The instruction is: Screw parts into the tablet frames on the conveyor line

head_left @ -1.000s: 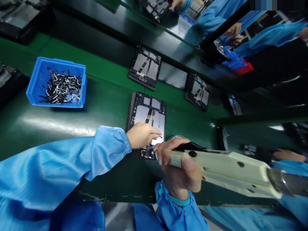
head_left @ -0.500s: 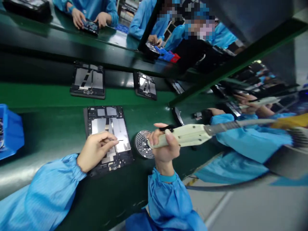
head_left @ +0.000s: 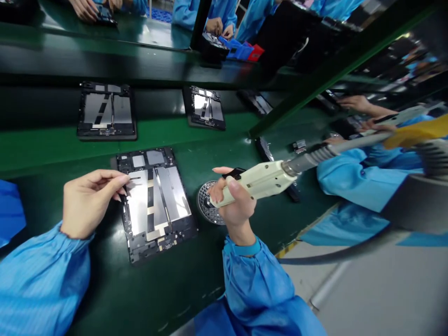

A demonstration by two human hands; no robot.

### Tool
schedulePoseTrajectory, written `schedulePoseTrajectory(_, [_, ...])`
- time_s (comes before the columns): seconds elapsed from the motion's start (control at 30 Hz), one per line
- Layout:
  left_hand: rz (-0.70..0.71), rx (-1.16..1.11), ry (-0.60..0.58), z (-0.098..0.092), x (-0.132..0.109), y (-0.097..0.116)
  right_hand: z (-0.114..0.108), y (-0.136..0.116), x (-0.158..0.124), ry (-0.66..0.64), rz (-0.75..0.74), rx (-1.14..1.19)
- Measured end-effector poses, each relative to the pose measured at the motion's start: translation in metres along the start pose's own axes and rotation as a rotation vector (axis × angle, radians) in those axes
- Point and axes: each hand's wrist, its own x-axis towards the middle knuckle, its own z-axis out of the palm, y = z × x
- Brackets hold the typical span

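Observation:
An opened tablet chassis (head_left: 154,203) with silver plates lies on the green bench in front of me. My left hand (head_left: 89,200) hovers over its left edge, fingers pinched on a thin dark metal strip (head_left: 135,178) held above the upper left of the chassis. My right hand (head_left: 233,203) grips a cream electric screwdriver (head_left: 261,182), its tip down on a round perforated screw dish (head_left: 207,205) just right of the chassis. A grey cable runs from the screwdriver off to the right.
Two more open chassis (head_left: 106,110) (head_left: 206,108) lie on the dark conveyor strip behind. A blue bin corner (head_left: 10,212) shows at far left. Other workers in blue sleeves (head_left: 353,175) work at the right and across the line. The bench edge drops to grey floor at lower right.
My left hand drew back left from the middle of the chassis to its left edge, still pinching the strip. The screwdriver tip stayed at the screw dish. My view swung right.

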Motion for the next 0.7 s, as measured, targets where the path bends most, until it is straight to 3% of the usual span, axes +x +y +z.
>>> schedulePoseTrajectory(0.27, [-0.004,-0.097,0.050,-0.004,0.024,-0.015,-0.003,0.003,0.000,-0.026,0.026,-0.006])
schedulePoseTrajectory(0.5, [-0.200,-0.050,0.079,0.003,0.061,-0.029,-0.010,0.001,0.001,-0.093,0.004,0.028])
schedulePoseTrajectory(0.7, [-0.234,-0.067,0.074,0.005,0.076,-0.041,-0.005,-0.009,0.004,-0.084,-0.008,0.022])
